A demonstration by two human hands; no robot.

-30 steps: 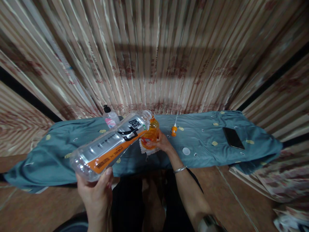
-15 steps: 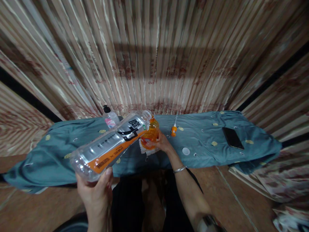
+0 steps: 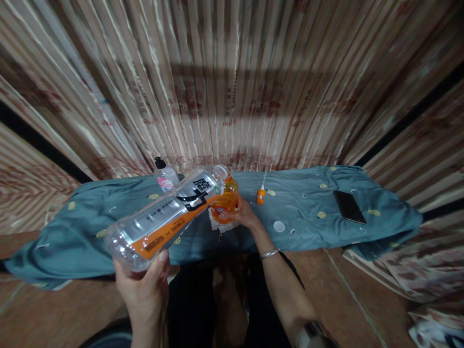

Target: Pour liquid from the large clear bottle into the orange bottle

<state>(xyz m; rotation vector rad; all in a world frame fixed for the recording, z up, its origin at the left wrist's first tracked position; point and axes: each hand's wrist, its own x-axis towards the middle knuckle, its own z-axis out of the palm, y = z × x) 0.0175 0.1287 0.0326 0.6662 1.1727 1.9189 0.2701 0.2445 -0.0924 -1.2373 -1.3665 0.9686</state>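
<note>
My left hand (image 3: 143,290) grips the base of a large clear plastic bottle (image 3: 165,217) with an orange and black label. The bottle is tilted, its open mouth resting over the top of a small orange bottle (image 3: 225,200). My right hand (image 3: 246,213) is wrapped round that orange bottle, which stands on a white paper (image 3: 221,224) on the blue-green cloth (image 3: 308,222). A metal bangle sits on my right wrist.
On the cloth lie a small orange spray head (image 3: 261,194), a white cap (image 3: 279,226) and a black phone (image 3: 349,206). A clear bottle with a black cap (image 3: 164,177) stands at the back left. Striped curtains hang behind; brown floor lies below.
</note>
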